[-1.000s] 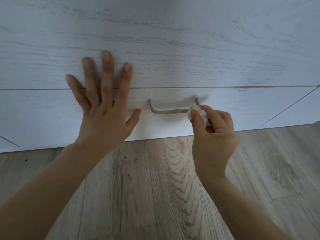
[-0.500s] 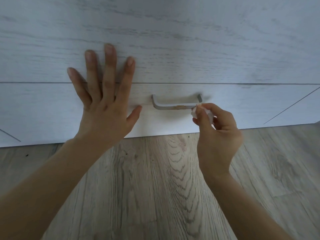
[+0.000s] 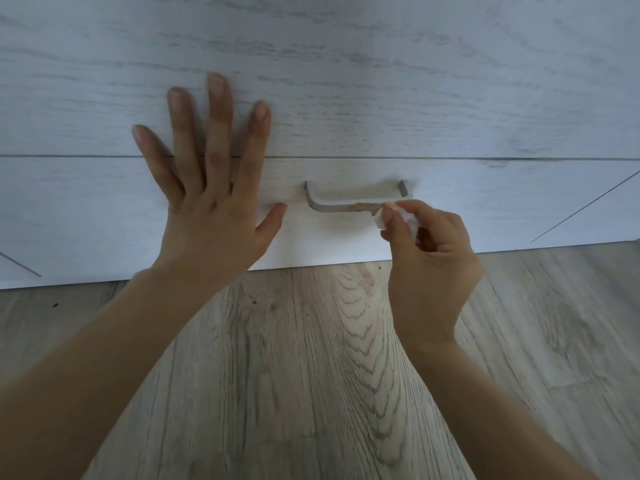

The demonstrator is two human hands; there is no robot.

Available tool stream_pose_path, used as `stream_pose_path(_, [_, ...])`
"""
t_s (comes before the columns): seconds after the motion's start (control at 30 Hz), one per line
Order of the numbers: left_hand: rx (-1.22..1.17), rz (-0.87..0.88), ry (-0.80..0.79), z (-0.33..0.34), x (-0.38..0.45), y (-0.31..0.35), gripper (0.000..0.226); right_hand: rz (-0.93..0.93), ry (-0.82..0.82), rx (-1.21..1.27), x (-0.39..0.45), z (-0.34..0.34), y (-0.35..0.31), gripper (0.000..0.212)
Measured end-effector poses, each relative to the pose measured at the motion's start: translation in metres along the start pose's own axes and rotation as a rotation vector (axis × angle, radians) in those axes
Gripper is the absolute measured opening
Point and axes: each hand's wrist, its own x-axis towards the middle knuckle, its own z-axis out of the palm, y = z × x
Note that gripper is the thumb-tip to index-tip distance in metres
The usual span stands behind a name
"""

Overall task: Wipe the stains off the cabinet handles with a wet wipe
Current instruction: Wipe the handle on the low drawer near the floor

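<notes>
Grey metal, the squared cabinet handle (image 3: 349,205) sits mid-frame on a whitewashed wood-grain drawer front (image 3: 485,202), a brownish stain along its front edge. The right hand (image 3: 427,258) pinches a crumpled white wet wipe (image 3: 405,220) against the handle's right end. The left hand (image 3: 211,202) lies flat, fingers spread, at centre left.

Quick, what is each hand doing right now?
Left hand: open, fingers spread flat against the cabinet front.
Right hand: pinches the wet wipe against the handle.
</notes>
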Motion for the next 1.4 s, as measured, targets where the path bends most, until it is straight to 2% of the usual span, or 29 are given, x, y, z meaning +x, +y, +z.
stream_pose_path(0.1, [-0.021,0.002,-0.007,0.0,-0.001,0.0,0.093,-0.067,-0.035,-0.062,-0.004,0.004,0.0,0.006])
stream_pose_path(0.2, [-0.019,-0.002,-0.003,-0.001,-0.001,0.001,0.092,-0.026,-0.002,-0.019,-0.005,0.004,0.002,0.01])
stream_pose_path(0.4, [-0.029,-0.007,0.005,0.001,0.0,0.002,0.091,-0.059,0.038,0.023,-0.005,0.001,0.0,0.015])
stream_pose_path(0.63, [-0.002,-0.008,0.011,0.001,0.001,0.002,0.089,-0.123,0.047,-0.046,0.001,0.0,0.001,0.014])
stream_pose_path(0.97, [-0.022,-0.02,-0.002,0.001,0.001,0.003,0.093,-0.329,0.017,-0.184,-0.001,-0.001,0.003,0.011])
stream_pose_path(1.1, [-0.014,-0.019,-0.007,0.0,0.001,0.003,0.093,-0.283,0.049,-0.202,0.001,-0.006,0.003,0.015])
stream_pose_path(1.4, [-0.034,-0.028,-0.014,-0.002,0.001,0.004,0.092,-0.306,-0.006,-0.183,0.0,0.004,-0.004,0.008])
